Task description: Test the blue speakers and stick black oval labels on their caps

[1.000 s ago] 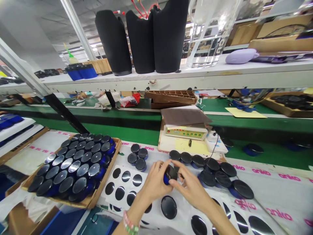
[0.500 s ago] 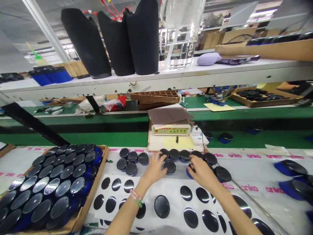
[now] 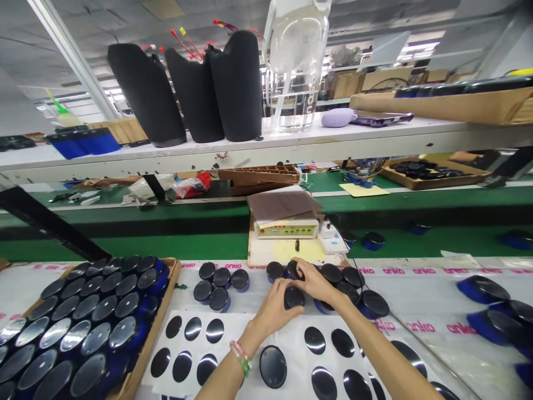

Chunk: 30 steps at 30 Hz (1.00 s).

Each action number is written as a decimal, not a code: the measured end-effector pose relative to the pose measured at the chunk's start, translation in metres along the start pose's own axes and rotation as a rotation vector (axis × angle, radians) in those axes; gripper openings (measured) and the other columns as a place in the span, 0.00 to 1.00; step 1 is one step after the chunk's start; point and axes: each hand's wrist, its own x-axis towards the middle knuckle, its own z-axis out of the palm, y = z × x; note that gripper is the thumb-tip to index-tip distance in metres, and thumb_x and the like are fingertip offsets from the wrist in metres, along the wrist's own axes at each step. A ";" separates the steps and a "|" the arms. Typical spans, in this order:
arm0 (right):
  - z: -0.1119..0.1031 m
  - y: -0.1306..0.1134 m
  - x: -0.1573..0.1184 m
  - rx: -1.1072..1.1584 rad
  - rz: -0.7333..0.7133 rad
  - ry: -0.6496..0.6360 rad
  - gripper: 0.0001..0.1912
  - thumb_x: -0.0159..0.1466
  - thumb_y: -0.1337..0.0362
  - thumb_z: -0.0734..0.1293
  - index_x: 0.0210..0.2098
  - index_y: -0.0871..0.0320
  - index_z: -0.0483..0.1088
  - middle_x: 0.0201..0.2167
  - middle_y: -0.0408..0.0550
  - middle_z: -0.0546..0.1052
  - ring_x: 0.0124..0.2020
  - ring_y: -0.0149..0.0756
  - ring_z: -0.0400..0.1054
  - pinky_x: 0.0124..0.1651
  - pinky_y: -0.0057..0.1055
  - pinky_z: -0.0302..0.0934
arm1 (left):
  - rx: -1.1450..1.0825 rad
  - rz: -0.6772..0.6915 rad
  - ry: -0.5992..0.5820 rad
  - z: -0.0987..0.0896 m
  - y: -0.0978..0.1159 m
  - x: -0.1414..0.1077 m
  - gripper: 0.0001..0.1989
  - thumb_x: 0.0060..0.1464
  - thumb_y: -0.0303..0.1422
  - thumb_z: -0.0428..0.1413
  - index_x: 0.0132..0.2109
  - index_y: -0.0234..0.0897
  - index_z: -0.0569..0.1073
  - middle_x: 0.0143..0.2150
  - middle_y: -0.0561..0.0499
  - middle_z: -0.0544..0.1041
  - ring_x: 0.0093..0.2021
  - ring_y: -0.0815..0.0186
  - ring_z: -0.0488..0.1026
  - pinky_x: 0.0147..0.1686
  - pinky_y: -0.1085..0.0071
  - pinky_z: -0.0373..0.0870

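Observation:
My left hand [image 3: 272, 308] is curved around the side of a round blue part with a glossy black top [image 3: 293, 299], thumb at its near edge and fingers at its far edge. Just beyond it, my right hand [image 3: 315, 282] has its thumb and fingers closed about a second such part [image 3: 292, 270], partly covered by the fingers. Another black-topped part [image 3: 275, 271] sits to the left, and a cluster of them [image 3: 332, 273] lies right of my right hand. Below my wrists, a white sheet [image 3: 233, 355] carries black discs, with a larger dark disc [image 3: 273, 366] between my forearms.
At left, a cardboard tray [image 3: 174, 278] holds rows of black-topped blue parts. A small group [image 3: 221, 276] stands beside it. Behind are a control box [image 3: 287, 229] and a green belt [image 3: 208, 239]. Overhead, a shelf [image 3: 187, 158] bears black sleeves [image 3: 237, 89] and a clear jug [image 3: 295, 72].
My left hand has moved right onto the nearer round part. My right hand has shifted left onto another one. The camera has tilted up slightly.

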 end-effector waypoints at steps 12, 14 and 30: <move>-0.028 -0.082 -0.019 0.317 0.038 0.130 0.18 0.66 0.51 0.56 0.48 0.56 0.60 0.28 0.40 0.58 0.30 0.32 0.60 0.35 0.29 0.61 | -0.027 0.070 0.170 -0.044 0.066 0.011 0.33 0.47 0.31 0.60 0.60 0.43 0.59 0.57 0.49 0.68 0.57 0.59 0.65 0.58 0.59 0.61; -0.024 -0.085 -0.019 0.295 0.053 0.141 0.16 0.66 0.52 0.57 0.46 0.56 0.60 0.27 0.39 0.57 0.28 0.32 0.58 0.33 0.28 0.60 | -0.013 0.057 0.163 -0.045 0.066 0.005 0.34 0.47 0.31 0.61 0.60 0.44 0.59 0.58 0.49 0.67 0.58 0.58 0.64 0.59 0.59 0.61; 0.020 -0.025 0.019 -0.225 0.081 0.089 0.09 0.64 0.62 0.63 0.43 0.60 0.67 0.48 0.50 0.68 0.46 0.38 0.64 0.46 0.40 0.63 | 0.077 -0.148 0.100 -0.017 -0.046 0.042 0.26 0.52 0.32 0.59 0.57 0.35 0.63 0.57 0.42 0.66 0.57 0.53 0.64 0.55 0.48 0.61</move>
